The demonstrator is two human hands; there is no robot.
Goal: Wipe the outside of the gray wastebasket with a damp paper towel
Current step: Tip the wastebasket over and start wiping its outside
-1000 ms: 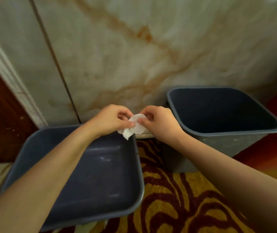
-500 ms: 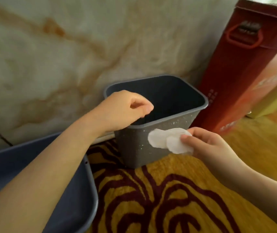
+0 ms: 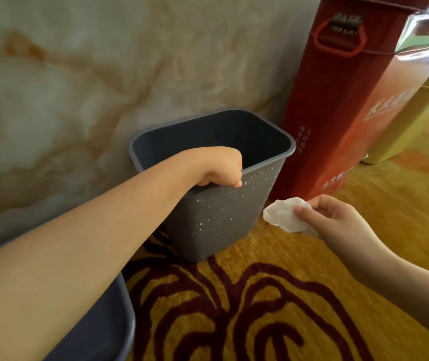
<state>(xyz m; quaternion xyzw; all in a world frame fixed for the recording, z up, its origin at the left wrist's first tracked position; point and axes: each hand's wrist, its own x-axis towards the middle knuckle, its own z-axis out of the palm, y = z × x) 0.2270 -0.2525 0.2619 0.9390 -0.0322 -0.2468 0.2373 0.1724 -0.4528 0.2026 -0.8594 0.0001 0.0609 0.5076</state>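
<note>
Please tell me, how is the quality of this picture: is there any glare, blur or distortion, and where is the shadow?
Head view: soft daylight, mostly sharp; glare whitens the glossy top corner of the red box; wide-angle stretch enlarges the left arm at the lower edge; left hand on the wastebasket rim is slightly soft; the basket's inside lies in shadow; paper towel in the right hand is bright, with little detail.

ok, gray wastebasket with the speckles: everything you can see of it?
The gray wastebasket is a rectangular, tapered bin, plastic by its look, with a rolled rim and rounded corners. White specks dot its outer walls; the inside looks dark and empty. It stands upright on the patterned carpet near the marbled wall. The left hand grips its near rim.
</note>
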